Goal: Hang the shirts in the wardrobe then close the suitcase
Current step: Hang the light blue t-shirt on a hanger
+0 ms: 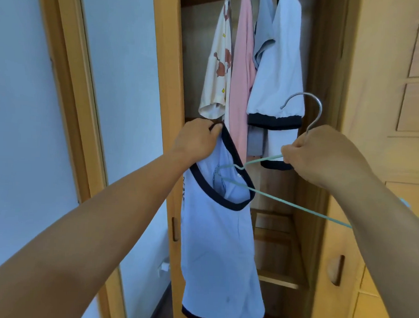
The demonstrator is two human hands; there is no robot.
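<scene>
left hand (197,136): fingers curled round the dark neckband of the light blue ringer T-shirt (220,234), pinching it at the top and holding the neck opening wide.
right hand (324,156): clenched on the mint-green wire hanger (262,192), gripping at the base of its metal hook (309,108); hook points up, above the knuckles.
hanger position: one shoulder end sits inside the shirt's neck opening, between the two hands and lower than both; the long bottom wire runs back under the right forearm, far end hidden.
T-shirt: hangs straight down from the left hand, dark trim at neck and hem, some print on its left edge, unreadable. Not on the rail.
wardrobe (167,85): open wooden compartment straight ahead, beyond both hands.
hung already: above the hands, left to right: cream printed shirt (218,63), pink garment (242,71), white shirt with dark trim (282,66) with a grey piece behind it. Rail itself out of view.
wardrobe door (383,118): wood panel to the right of the right hand, recessed handle (335,270) below that wrist.
left of the left arm: pale panels in a wooden frame (70,80).
suitcase: not in view.
</scene>
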